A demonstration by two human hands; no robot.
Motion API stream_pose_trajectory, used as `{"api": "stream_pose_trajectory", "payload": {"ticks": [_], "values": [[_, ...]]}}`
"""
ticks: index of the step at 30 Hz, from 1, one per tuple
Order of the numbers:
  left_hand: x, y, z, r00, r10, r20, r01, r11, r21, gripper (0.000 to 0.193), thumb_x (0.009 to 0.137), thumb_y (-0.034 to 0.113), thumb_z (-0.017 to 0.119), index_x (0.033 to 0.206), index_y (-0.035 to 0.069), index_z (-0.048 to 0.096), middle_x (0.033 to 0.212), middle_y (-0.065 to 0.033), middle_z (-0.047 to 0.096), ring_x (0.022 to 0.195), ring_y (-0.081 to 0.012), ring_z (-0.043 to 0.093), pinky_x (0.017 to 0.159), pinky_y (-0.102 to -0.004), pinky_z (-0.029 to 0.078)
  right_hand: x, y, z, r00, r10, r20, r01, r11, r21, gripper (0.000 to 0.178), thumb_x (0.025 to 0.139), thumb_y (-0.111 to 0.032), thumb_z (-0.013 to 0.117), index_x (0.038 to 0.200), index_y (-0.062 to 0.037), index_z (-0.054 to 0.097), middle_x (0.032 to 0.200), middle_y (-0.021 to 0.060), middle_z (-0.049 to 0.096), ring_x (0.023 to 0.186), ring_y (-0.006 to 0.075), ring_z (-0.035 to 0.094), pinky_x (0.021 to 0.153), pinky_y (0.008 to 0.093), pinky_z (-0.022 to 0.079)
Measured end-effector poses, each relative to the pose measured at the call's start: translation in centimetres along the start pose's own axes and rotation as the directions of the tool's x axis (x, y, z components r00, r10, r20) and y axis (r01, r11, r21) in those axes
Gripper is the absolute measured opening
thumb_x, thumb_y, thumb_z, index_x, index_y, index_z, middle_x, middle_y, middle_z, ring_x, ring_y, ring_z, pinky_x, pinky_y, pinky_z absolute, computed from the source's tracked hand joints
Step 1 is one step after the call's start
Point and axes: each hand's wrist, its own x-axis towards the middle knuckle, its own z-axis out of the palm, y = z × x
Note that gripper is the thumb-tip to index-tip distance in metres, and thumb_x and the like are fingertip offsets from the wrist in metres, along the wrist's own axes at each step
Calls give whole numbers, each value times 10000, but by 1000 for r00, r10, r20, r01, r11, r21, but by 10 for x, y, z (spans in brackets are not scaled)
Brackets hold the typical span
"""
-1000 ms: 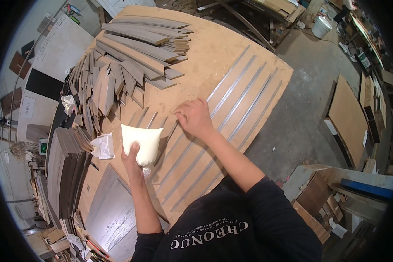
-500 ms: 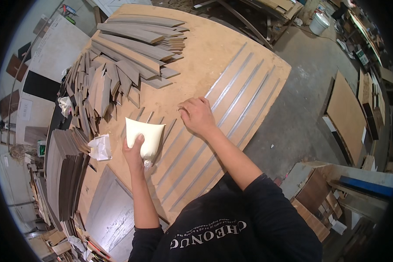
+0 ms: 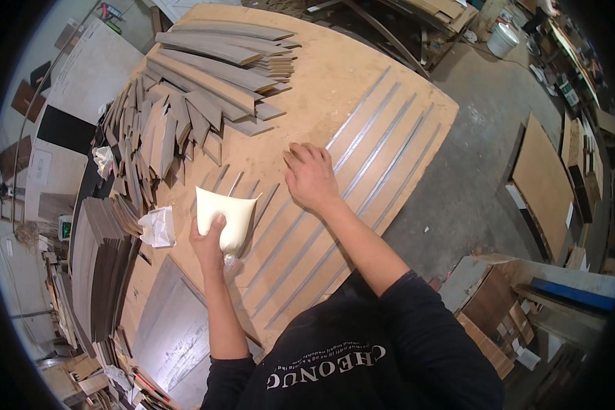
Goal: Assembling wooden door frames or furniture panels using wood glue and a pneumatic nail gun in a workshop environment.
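Note:
My left hand (image 3: 209, 240) grips a plump, clear bag filled with cream-coloured stuff (image 3: 227, 213), thumb pressed on its front. The bag's gathered end hangs down below my fingers. My right hand (image 3: 311, 176) is spread palm down over the far end of the long grey strips (image 3: 363, 139), its fingers curved and the thumb apart. I see nothing in it, though its palm is hidden. The parallel strips lie on a tan board (image 3: 301, 236) and run from near my body toward the far right. Shorter grey pieces (image 3: 266, 205) lie beside the bag.
A heap of grey-brown slats (image 3: 205, 75) covers the table's (image 3: 321, 48) far left. More slats are stacked (image 3: 102, 273) at the left edge, near a crumpled white wrapper (image 3: 158, 227). A grey panel (image 3: 171, 328) lies near left. A white bucket (image 3: 501, 39) stands on the floor.
My right hand has moved slightly up and away from me, its fingers a little more stretched and the thumb lower. The left hand still holds the bag, almost unmoved.

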Motion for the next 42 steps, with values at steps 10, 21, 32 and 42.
{"api": "stream_pose_trajectory", "payload": {"ticks": [10, 21, 32, 42], "values": [[-7, 2, -18, 999, 31, 6, -32, 994, 106, 296, 773, 103, 754, 1000, -16, 605, 899, -53, 649, 783, -102, 586, 727, -245, 481, 1, 2, 0, 999, 16, -45, -13, 997, 76, 290, 804, -198, 599, 1048, -57, 671, 1164, 80, 587, 1133, 236, 500, 1026, 424, 318], [-21, 7, -39, 999, 14, -31, -9, 987, 163, 269, 773, 74, 737, 986, -13, 597, 893, -57, 655, 788, -102, 600, 730, -243, 490, 1, 2, 3, 1000, 14, -11, -13, 999, 47, 294, 802, -216, 616, 1053, -72, 665, 1160, 72, 584, 1138, 233, 496, 1029, 425, 307], [-35, -1, -67, 997, 15, -76, 0, 981, 193, 264, 761, 62, 739, 975, -11, 604, 878, -52, 655, 775, -97, 596, 723, -240, 488, 3, -1, 4, 995, 26, 94, -14, 992, -125, 590, 804, -295, 600, 1304, -8, 472, 1378, 119, 418, 1268, 270, 372, 1068, 443, 253], [-46, 0, -85, 996, 11, -89, 9, 975, 223, 286, 755, 93, 755, 979, -4, 605, 875, -52, 656, 765, -102, 599, 718, -247, 493, 3, 0, 6, 993, 20, 120, 2, 984, -177, 598, 769, -277, 614, 1277, 12, 487, 1351, 114, 436, 1269, 279, 369, 1064, 443, 263]]}}
